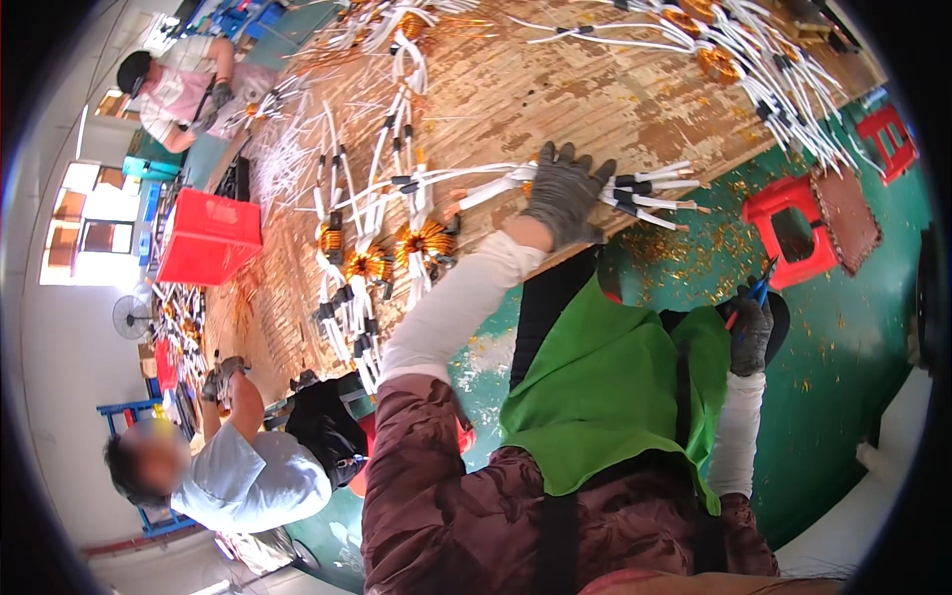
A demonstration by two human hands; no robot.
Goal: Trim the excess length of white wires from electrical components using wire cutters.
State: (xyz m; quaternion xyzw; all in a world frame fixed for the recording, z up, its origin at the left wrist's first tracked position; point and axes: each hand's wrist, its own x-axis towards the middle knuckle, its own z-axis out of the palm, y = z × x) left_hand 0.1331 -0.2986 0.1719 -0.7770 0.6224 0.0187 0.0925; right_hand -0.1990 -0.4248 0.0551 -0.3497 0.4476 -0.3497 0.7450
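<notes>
My left hand (567, 196), in a grey glove, lies with fingers spread across a bundle of white-sleeved wires (496, 184) at the table's edge. Past the hand, the wire ends (654, 188) carry black bands and bare copper tips that jut over the edge. My right hand (751, 332), also gloved, is low beside my green apron (605, 377), away from the table. It is closed around pliers (761, 285) with blue and red on the handles, jaws upward. Copper-wound ring coils (424, 243) with white leads lie on the table left of my left hand.
More coils with leads (716, 64) cover the wooden table's (585, 84) far side. A red crate (210, 238) stands at left. Two co-workers (238, 476) (183, 94) work there. A red stool (790, 230) with a brown pad (845, 220) stands at right on the scrap-strewn green floor.
</notes>
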